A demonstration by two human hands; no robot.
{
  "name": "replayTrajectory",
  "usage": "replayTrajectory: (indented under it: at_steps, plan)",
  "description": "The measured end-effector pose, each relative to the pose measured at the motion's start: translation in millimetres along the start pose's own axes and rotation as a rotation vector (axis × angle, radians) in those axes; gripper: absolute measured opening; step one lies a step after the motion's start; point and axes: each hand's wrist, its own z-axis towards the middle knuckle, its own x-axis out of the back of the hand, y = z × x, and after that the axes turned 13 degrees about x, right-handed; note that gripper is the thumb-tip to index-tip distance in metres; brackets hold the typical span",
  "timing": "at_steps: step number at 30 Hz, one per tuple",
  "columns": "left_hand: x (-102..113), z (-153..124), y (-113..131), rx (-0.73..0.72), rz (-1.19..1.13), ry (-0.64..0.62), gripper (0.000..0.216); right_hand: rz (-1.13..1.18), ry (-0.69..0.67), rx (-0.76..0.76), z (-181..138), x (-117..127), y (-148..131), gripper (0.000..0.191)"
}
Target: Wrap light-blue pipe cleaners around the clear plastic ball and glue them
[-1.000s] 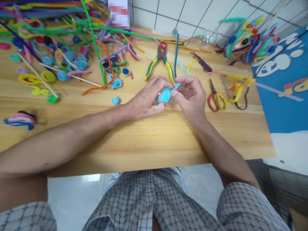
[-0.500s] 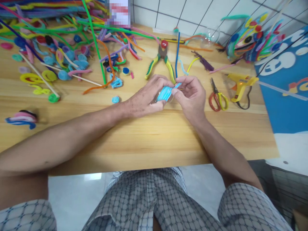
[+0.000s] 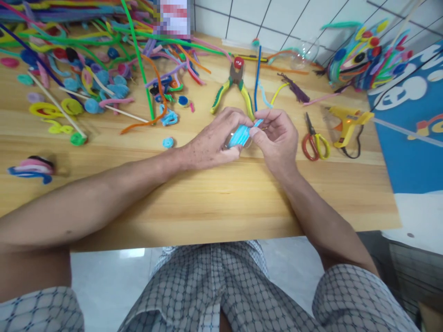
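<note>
My left hand (image 3: 209, 144) grips a small, clear rounded piece partly covered with rows of light-blue pipe cleaner (image 3: 240, 136). Its fingers and thumb close around the left side of this piece, above the wooden table. From the right, my right hand (image 3: 281, 138) pinches the free end of the light-blue pipe cleaner between thumb and fingers. Part of the rounded piece is hidden by the fingers. Just beyond the hands lie green-and-yellow pliers (image 3: 237, 76) with a red ball at their jaws, and a dark-blue pipe cleaner (image 3: 257, 78).
Scissors (image 3: 312, 143) and a yellow glue gun (image 3: 348, 122) lie to the right. Behind them stands a colourful pipe-cleaner fish (image 3: 346, 64), with a clear ball (image 3: 304, 54) nearby. Loose pipe cleaners and coils (image 3: 100, 85) crowd the left. A small light-blue coil (image 3: 168, 142) sits by my left wrist.
The view has shifted very slightly. Both hands keep the same hold on the light-blue covered piece and its pipe cleaner end.
</note>
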Motion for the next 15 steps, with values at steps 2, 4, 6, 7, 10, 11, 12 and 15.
replayTrajectory:
  at_steps: [2,4,6,7,10,11,12,15]
  plan:
    - [-0.6,-0.4,1.3,0.003,0.005,0.010,0.043,-0.012,0.002,0.006,-0.2,-0.5,0.7,0.053]
    - [-0.7,-0.6,2.1,0.007,0.006,0.016,0.042,-0.017,0.000,0.017,-0.3,-0.8,1.0,0.053]
    - [0.1,-0.4,1.7,0.007,0.007,0.010,0.042,-0.020,-0.002,0.020,0.0,-0.8,1.5,0.053]
    - [0.7,0.0,1.0,0.004,0.005,0.003,0.042,-0.020,-0.003,0.016,0.2,-0.6,1.8,0.053]
    - [3.0,1.3,-2.8,-0.017,-0.020,-0.023,0.044,-0.002,0.002,-0.010,1.1,-0.2,3.6,0.055]
    - [3.6,1.7,-4.2,-0.023,-0.034,-0.031,0.046,0.011,0.004,-0.019,1.4,-0.2,4.3,0.056]
    - [4.1,2.1,-5.4,-0.027,-0.048,-0.037,0.048,0.024,0.007,-0.023,1.7,-0.3,5.0,0.057]
    - [5.0,2.5,-7.1,-0.022,-0.067,-0.043,0.052,0.035,0.016,-0.023,2.0,-1.4,5.9,0.059]
